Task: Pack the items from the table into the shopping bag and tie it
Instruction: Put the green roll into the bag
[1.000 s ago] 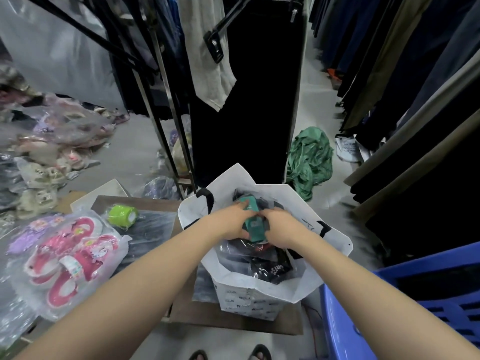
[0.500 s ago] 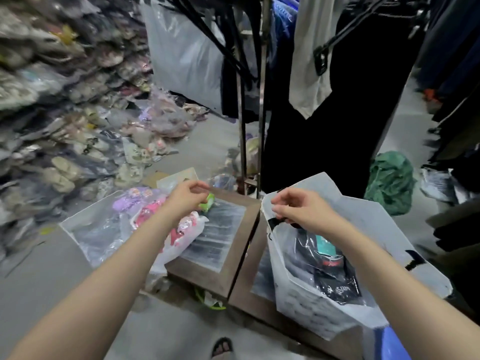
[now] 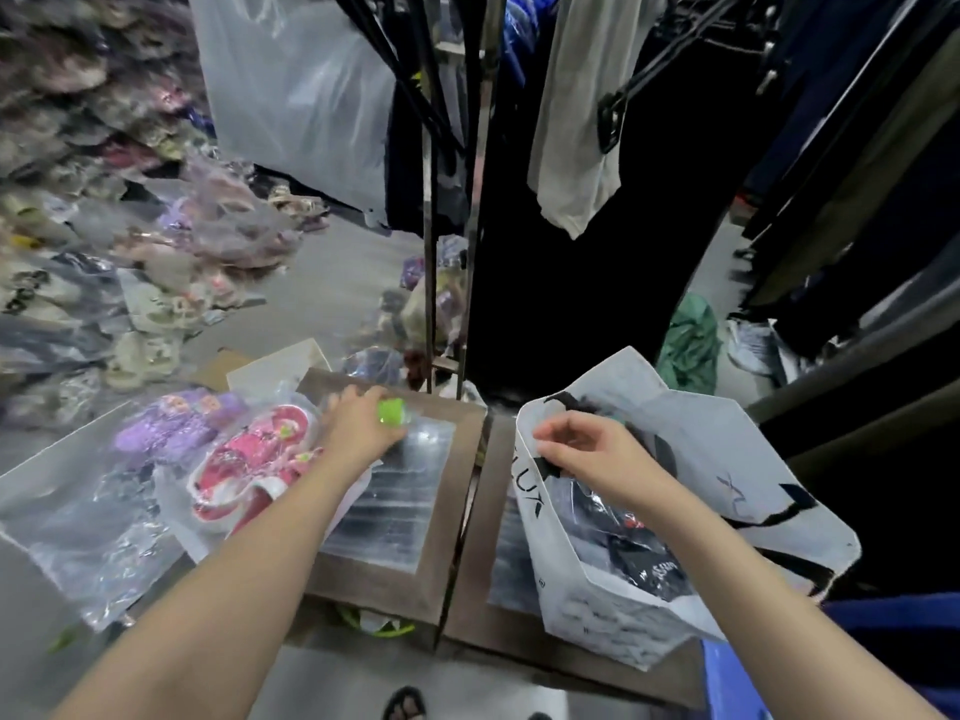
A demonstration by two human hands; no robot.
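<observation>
On the left half of the worktop [image 3: 387,595], the left hand [image 3: 358,431] lies over a small green item [image 3: 390,418] with its fingers curved across it. Blur hides whether that grip has closed, so I cannot tell. Just right of the gap, the shopping bag [image 3: 587,610] stands open with dark wrapped goods inside. The right hand [image 3: 587,452] pinches its black handle [image 3: 545,467] at the near rim, holding the mouth up. Bagged pink sandals [image 3: 249,459] and purple sandals [image 3: 171,423] lie by the left forearm, not yet packed.

The green item looks small and glossy and sits on a slick plastic sheet, so a loose grip could let it slip or roll toward the far edge. The bag's walls are soft and slumped; if the right pinch slackens, the mouth could fold over and the item land outside. The left forearm crosses the pink sandals' wrapper, so a hasty swing toward the bag might drag them off the worktop
</observation>
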